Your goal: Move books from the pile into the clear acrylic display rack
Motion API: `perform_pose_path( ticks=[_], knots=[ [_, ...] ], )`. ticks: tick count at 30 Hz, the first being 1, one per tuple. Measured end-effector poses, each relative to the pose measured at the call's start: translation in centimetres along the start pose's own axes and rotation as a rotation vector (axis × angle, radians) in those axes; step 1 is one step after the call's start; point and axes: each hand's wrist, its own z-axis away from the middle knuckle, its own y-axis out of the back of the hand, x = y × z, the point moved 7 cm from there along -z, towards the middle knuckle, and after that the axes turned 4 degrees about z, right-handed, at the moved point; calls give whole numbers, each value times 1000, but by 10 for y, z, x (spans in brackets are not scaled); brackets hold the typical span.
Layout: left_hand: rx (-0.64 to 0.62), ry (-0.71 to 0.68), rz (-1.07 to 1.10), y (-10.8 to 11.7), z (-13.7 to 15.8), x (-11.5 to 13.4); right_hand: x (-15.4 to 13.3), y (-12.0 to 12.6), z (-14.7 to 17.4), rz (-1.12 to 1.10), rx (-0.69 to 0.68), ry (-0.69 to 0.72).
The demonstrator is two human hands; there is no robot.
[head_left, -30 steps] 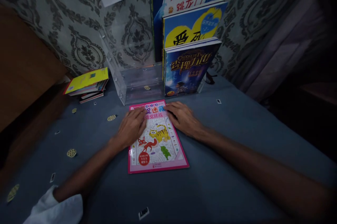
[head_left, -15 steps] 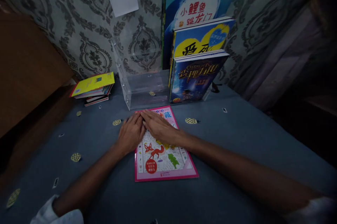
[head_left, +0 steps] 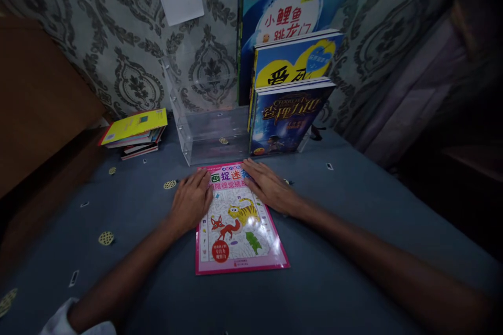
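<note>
A pink-bordered children's picture book (head_left: 239, 225) lies flat on the dark blue tablecloth, its cover showing a red fox, a yellow striped cat and a green leaf shape. My left hand (head_left: 192, 196) rests flat over the book's upper left edge, fingers stretched out. Across the upper right edge lies my right hand (head_left: 271, 185), also flat with fingers extended, covering part of the title. Neither hand is wrapped around anything. Just behind the book stands a clear acrylic book rack (head_left: 214, 149).
In the rack's right side stand a dark blue book (head_left: 288, 120), a blue-and-yellow book (head_left: 271, 65) and a tall teal book (head_left: 251, 10). A yellow-topped stack of books (head_left: 135, 128) sits at the left. A brown wooden panel (head_left: 43, 99) rises at far left.
My hands were together over the upper middle of the cover. Now they are apart, the right hand moved to the right edge, and the title and cat show.
</note>
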Motion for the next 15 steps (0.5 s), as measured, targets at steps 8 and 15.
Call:
perform_pose_path(
  ticks=[8,15],
  knots=[
    [-14,2,8,-4,1,-1,9,-1,0,-67,26,15],
    [-27,-19,78,-9,1,-5,9,0,0,-85,34,23]
  ],
)
